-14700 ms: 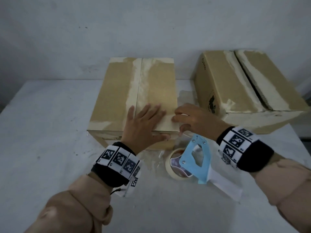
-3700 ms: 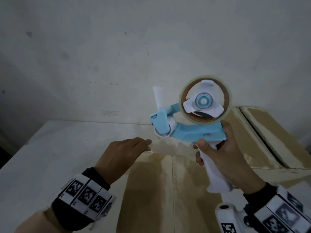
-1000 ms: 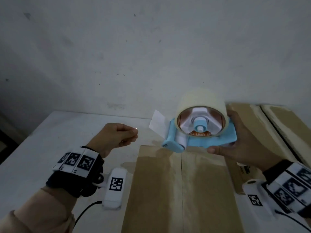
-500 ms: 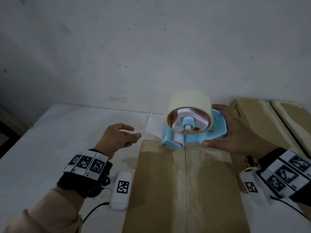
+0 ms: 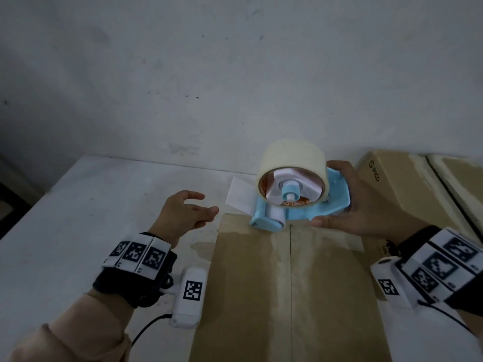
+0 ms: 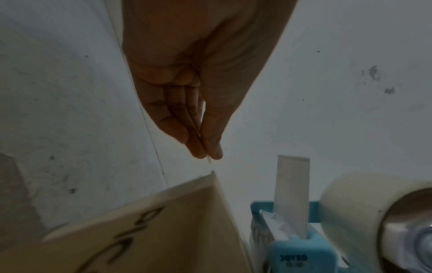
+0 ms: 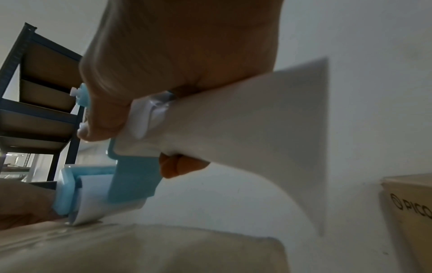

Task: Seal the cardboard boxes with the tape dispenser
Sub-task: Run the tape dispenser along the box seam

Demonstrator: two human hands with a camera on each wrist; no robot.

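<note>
Our right hand (image 5: 366,210) grasps the blue tape dispenser (image 5: 300,205), its roller on the near cardboard box (image 5: 287,296); our left hand (image 5: 183,215) hovers released.

"PICO" with a ring logo is printed on the side of the second cardboard box (image 5: 397,189) at the table's far right; "SOTRO" marks the blue tape dispenser (image 6: 297,256).
</note>
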